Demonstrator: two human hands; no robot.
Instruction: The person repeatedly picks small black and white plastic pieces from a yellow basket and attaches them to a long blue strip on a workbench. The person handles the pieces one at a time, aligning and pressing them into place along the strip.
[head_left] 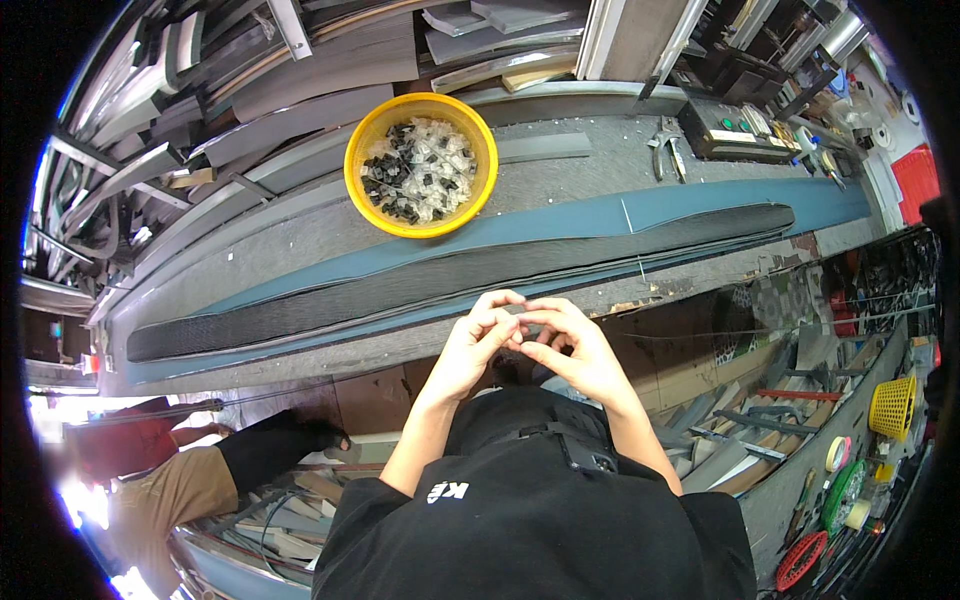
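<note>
My left hand (474, 345) and my right hand (577, 348) meet in front of my body, just off the near edge of the workbench (300, 372). Both are closed in a pinch, fingertips touching, and whatever small thing they hold is hidden by the fingers. Just beyond them, a long bundle of dark pleated mesh (450, 262) lies across the bench on a blue-grey strip (560, 222). Behind the bundle stands a yellow plastic basin (486, 190) holding many small black and clear plastic pieces (425, 168).
Pliers (668, 150) lie at the back right, beside a dark control box (735, 132) with green buttons. Racks of long profiles (330, 85) line the back. Two people stand at the left, one in a red top (120, 440). Offcuts (730, 430) and a yellow basket (892, 408) are at the right.
</note>
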